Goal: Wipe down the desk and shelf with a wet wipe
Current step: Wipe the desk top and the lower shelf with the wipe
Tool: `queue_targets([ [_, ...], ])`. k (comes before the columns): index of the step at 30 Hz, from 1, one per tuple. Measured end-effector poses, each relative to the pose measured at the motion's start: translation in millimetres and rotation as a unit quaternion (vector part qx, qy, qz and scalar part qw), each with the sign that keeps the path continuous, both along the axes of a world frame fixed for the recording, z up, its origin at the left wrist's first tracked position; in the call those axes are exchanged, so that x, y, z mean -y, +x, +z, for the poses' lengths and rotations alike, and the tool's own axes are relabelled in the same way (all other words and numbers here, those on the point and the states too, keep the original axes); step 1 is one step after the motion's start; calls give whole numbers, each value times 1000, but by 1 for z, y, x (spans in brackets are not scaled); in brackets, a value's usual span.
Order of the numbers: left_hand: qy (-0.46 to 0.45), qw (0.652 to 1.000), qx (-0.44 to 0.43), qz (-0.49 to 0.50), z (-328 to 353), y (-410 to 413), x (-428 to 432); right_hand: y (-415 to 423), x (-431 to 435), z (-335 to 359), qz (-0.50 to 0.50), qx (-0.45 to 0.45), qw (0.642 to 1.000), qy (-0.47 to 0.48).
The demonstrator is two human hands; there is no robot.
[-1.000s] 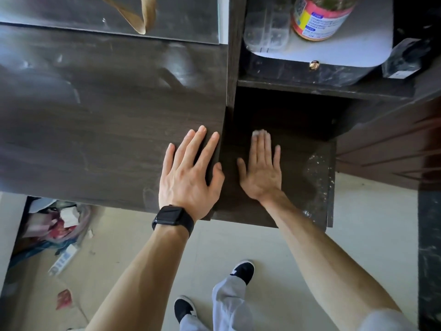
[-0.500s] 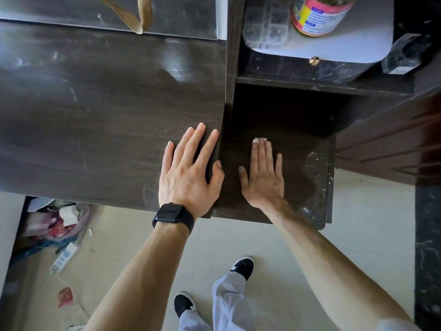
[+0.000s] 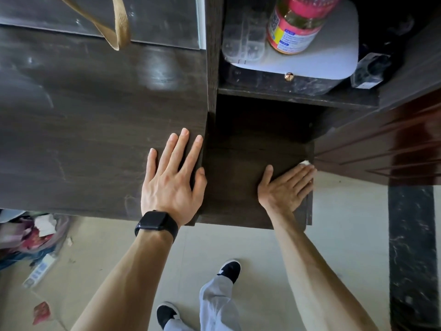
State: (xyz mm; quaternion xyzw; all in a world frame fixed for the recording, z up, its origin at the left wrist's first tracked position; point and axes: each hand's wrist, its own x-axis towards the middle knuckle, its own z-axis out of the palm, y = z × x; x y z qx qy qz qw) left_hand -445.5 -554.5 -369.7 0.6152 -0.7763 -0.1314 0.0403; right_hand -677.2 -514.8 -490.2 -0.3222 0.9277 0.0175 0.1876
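Left hand (image 3: 171,177) is flat on the dark brown wooden desk top (image 3: 83,127), fingers straight and a bit spread, pointing roughly 12 o'clock, right along the desk's right edge. There's a black smartwatch (image 3: 156,222) on that wrist.

At its 3 o'clock, the right hand (image 3: 285,188) lies flat on the lower dark wood shelf board (image 3: 233,168). Its fingers are straight, aimed about 2 o'clock, pressing the white wet wipe (image 3: 305,162) down. Only a small crumpled bit pokes out past the fingertips, at the shelf's right edge.

Up at 1 o'clock of the view, a clear bottle with a pink label (image 3: 296,27) stands on a white rounded slab (image 3: 334,51).
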Motion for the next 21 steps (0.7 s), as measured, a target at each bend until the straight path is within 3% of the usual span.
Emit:
queue_targets([
  [6,-1,1000,-2,5,0,0,0,-18,44,-7,6,1,1000,-18],
  [14,5,1000,-5,9,4,-2,0,13,-87,-5,-21,-5,1000,-21],
  [21,0,1000,-2,5,2,-2,-1,-32,-4,-12,-24,-1,999,-23],
])
